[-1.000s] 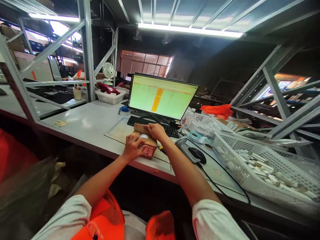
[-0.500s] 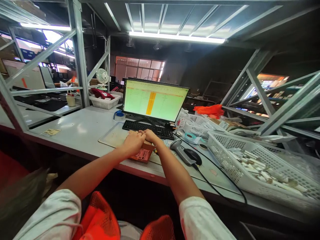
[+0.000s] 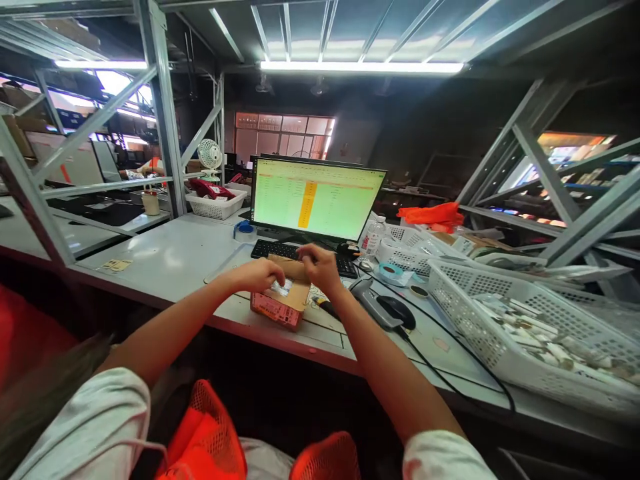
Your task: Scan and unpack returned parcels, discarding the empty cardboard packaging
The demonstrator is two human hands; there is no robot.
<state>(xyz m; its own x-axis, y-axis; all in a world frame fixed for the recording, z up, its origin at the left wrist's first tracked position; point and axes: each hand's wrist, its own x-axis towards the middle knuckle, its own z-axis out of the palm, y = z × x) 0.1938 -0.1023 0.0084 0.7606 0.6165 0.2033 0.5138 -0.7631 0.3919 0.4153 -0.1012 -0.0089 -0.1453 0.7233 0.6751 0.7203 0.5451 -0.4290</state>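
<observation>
A small cardboard box (image 3: 277,311) with a pinkish printed label on its front sits near the table's front edge. Its top is open, and a shiny clear plastic piece (image 3: 283,288) shows inside. My left hand (image 3: 261,275) is at the opening's left side, fingers curled down over the plastic; what they grip is hidden. Closed at the far right of the opening, my right hand (image 3: 320,268) is at the raised cardboard flap (image 3: 295,269). A yellow-and-black handled tool, seemingly a utility knife (image 3: 325,307), lies right of the box.
Behind the box are a keyboard (image 3: 267,249) and a lit monitor (image 3: 330,200). To the right lie a barcode scanner (image 3: 373,303), a black mouse (image 3: 400,312) and a cable. A white basket (image 3: 465,320) holds small pieces. Blue tape (image 3: 245,231) lies left of the monitor.
The box top has come open, showing the plastic inside. My hands, together on top before, have parted, the right one moving to the right and upward. The view has shifted slightly.
</observation>
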